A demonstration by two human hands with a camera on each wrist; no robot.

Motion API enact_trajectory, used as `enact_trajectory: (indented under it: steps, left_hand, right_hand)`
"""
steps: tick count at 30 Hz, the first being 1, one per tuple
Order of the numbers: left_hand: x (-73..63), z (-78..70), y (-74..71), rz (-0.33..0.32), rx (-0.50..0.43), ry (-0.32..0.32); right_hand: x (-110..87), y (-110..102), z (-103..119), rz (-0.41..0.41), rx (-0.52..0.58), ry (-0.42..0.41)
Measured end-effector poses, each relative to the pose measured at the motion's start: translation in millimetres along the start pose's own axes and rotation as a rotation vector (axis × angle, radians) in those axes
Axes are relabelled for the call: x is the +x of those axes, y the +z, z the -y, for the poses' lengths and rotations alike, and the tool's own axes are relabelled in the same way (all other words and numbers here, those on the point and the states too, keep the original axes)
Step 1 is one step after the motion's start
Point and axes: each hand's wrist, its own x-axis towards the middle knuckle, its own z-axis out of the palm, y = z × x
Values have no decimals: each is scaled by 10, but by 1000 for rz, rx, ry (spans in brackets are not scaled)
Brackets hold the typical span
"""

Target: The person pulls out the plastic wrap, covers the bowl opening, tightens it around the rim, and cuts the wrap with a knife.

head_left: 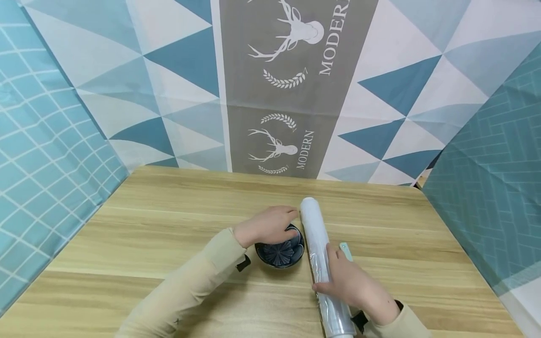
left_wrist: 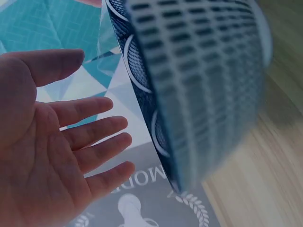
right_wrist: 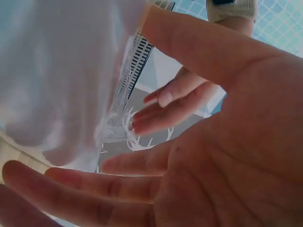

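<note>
A dark blue bowl [head_left: 279,253] with a petal pattern inside stands on the table, its ribbed outer side [left_wrist: 203,85] large in the left wrist view. Over the bowl's far rim reaches my left hand [head_left: 270,225], fingers loosely extended, palm bare in its wrist view. To the right of the bowl lies a long roll of clear cling film [head_left: 314,225], pointing away from me. My right hand [head_left: 348,281] lies across the near half of the roll, thumb on its left part. The right wrist view shows that hand's spread fingers [right_wrist: 113,184] along the shiny roll [right_wrist: 57,71].
A pale teal strip-shaped thing [head_left: 345,251] pokes out beside the right hand, its rest hidden. The wooden table [head_left: 177,206] meets a patterned cloth backdrop [head_left: 186,122] at the back, with teal cloths [head_left: 46,141] at the sides.
</note>
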Motion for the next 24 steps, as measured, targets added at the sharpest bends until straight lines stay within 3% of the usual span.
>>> enact_trajectory:
  steps: [10,16,24]
  left_hand:
    - [174,-203,58,144,114,47]
    - [248,-267,100,212,132,73]
    - [284,-288,97,243,124,73]
  right_hand:
    - [-102,71,1,-10,-92,12]
    - [-104,99,0,-14,-109,10]
    - [-102,106,7,-47,-114,17]
